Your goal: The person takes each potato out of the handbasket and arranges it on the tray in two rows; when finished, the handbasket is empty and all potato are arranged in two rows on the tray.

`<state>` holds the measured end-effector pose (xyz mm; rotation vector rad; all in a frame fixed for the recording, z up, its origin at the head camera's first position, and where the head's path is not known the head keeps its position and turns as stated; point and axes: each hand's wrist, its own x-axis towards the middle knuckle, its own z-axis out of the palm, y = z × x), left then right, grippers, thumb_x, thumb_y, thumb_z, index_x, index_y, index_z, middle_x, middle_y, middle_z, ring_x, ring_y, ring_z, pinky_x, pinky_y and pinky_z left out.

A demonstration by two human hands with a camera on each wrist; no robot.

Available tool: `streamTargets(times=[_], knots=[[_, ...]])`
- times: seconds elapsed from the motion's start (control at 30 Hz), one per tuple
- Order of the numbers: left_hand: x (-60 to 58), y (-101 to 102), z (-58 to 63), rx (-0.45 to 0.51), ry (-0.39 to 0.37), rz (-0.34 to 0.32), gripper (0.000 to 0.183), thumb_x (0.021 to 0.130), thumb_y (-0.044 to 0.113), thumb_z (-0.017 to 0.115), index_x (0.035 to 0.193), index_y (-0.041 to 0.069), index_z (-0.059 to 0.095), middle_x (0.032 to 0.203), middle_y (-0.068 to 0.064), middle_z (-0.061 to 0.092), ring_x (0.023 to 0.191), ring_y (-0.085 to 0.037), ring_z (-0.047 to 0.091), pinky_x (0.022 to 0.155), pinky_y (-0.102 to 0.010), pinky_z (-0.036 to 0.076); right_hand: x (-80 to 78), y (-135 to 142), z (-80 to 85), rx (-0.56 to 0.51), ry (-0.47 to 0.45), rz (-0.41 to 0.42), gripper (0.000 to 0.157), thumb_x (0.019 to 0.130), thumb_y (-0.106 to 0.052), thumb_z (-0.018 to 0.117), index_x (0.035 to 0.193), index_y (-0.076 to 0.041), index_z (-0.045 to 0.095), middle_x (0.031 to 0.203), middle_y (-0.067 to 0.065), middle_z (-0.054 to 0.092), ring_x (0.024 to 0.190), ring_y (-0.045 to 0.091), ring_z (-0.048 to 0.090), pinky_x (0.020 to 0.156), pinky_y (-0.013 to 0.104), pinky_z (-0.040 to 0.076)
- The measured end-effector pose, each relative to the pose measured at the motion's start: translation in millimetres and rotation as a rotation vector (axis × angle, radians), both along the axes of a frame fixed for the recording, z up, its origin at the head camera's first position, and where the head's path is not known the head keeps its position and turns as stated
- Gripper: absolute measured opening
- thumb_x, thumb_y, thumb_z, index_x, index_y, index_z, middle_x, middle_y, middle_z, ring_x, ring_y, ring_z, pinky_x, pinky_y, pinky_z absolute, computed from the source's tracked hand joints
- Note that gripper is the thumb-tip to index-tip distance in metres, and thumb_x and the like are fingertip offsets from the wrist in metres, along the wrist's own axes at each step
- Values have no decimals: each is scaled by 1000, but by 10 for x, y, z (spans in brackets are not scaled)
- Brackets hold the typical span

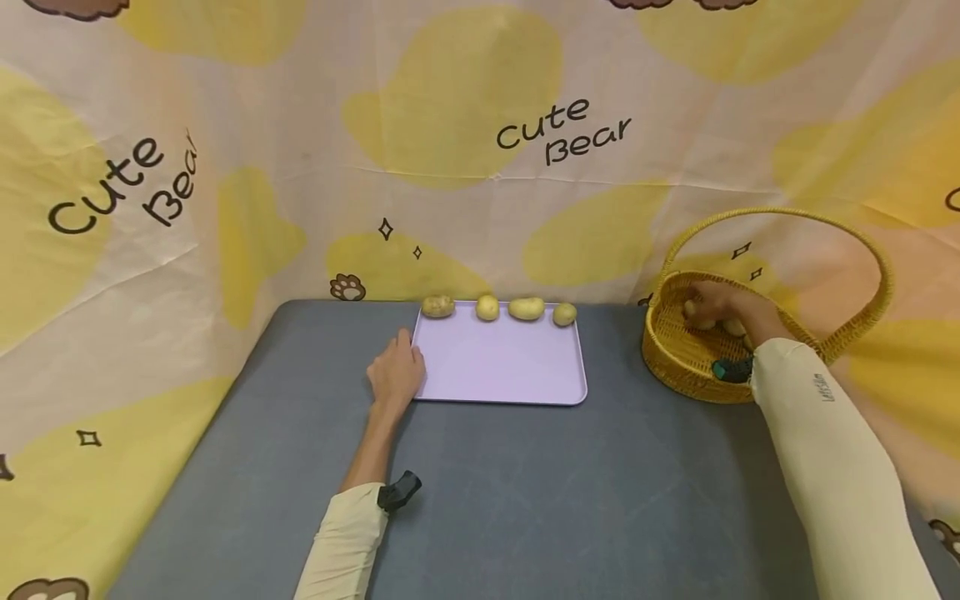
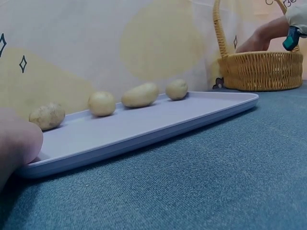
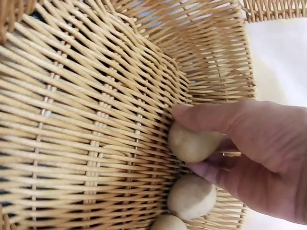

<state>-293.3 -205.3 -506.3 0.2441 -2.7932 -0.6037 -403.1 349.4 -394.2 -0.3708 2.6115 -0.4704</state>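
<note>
Inside the wicker basket [image 1: 678, 379], my right hand [image 1: 716, 304] pinches a potato [image 3: 192, 143] between thumb and fingers. Right beside it in the right wrist view lies another potato [image 3: 192, 196], and part of a further potato [image 3: 169, 223] shows at the lower edge. My left hand [image 1: 396, 371] grips the left edge of a lilac tray [image 1: 498, 362], its thumb side over the rim in the left wrist view. Along the tray's far edge several potatoes sit in a row, from a rough-skinned potato [image 1: 438, 307] at the left to a small round potato [image 1: 564, 314] at the right.
The tray and basket stand on a grey cloth-covered table [image 1: 525, 500], the basket to the right with its tall handle [image 1: 780, 212] arching up. Behind the table hangs a printed cloth [image 1: 450, 125] with yellow patches, and it continues down the left side.
</note>
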Motion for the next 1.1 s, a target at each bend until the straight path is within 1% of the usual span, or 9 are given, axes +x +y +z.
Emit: streamTargets(times=[0.13, 0.23, 0.3, 0.37, 0.43, 0.7, 0.8, 0.9, 1.1], knots=[[-6, -12, -1, 0, -1, 0, 25, 106, 26, 48, 115, 5, 57, 103, -22, 69, 92, -51, 70, 73, -62, 52, -18, -5, 30, 39, 82, 66, 43, 102, -15, 55, 133, 15, 56, 98, 25, 61, 84, 32, 53, 77, 45, 45], [-13, 4, 12, 3, 1, 0, 24, 106, 25, 48, 115, 4, 57, 103, -22, 69, 91, -50, 70, 73, -61, 52, -9, 9, 127, 84, 126, 80, 39, 102, -14, 52, 128, 15, 59, 91, 23, 61, 79, 31, 51, 74, 44, 44], [-14, 13, 25, 2, -3, -2, 24, 106, 25, 48, 115, 4, 57, 102, -22, 68, 91, -50, 70, 73, -61, 52, 6, 15, 202, 102, 143, 74, 40, 103, -14, 51, 127, 16, 58, 100, 29, 63, 84, 36, 56, 76, 47, 48], [-14, 17, 28, 4, -9, -4, 25, 106, 25, 48, 116, 4, 57, 103, -21, 69, 91, -50, 70, 73, -61, 52, 32, 19, 276, 114, 170, 79, 46, 103, -14, 50, 137, 17, 51, 124, 38, 60, 101, 46, 61, 86, 55, 51], [-13, 19, 27, 8, -13, -4, 25, 106, 25, 48, 117, 4, 57, 104, -22, 69, 92, -50, 70, 74, -61, 52, 67, 4, 344, 108, 178, 74, 46, 104, -14, 49, 139, 16, 50, 133, 42, 55, 112, 56, 60, 91, 61, 51], [-15, 5, 1, 23, -4, 4, 24, 106, 25, 49, 114, 5, 58, 106, -22, 71, 97, -51, 70, 78, -63, 52, 460, -195, 591, 19, 251, 30, 57, 112, -27, 31, 144, 19, 41, 143, 45, 46, 130, 63, 48, 104, 70, 41], [-10, -3, -1, 38, 4, -2, 22, 105, 25, 50, 112, 5, 59, 105, -21, 72, 97, -51, 70, 79, -62, 52, 647, -334, 612, -57, 323, 25, 48, 112, -25, 29, 127, 15, 51, 115, 38, 59, 98, 49, 61, 86, 55, 50], [1, -8, 4, 52, 24, -9, 22, 106, 25, 51, 109, 6, 61, 102, -19, 72, 93, -48, 71, 77, -60, 52, 816, -520, 634, -155, 362, 48, 38, 113, -24, 35, 117, 6, 58, 99, 21, 62, 80, 24, 56, 75, 38, 45], [10, -12, 23, 67, 54, -10, 22, 106, 25, 50, 106, 6, 61, 99, -17, 73, 91, -46, 71, 75, -59, 51, 1021, -1077, 613, -253, 342, 181, 29, 111, -21, 49, 125, 1, 61, 107, 13, 68, 93, 20, 60, 86, 38, 48]])
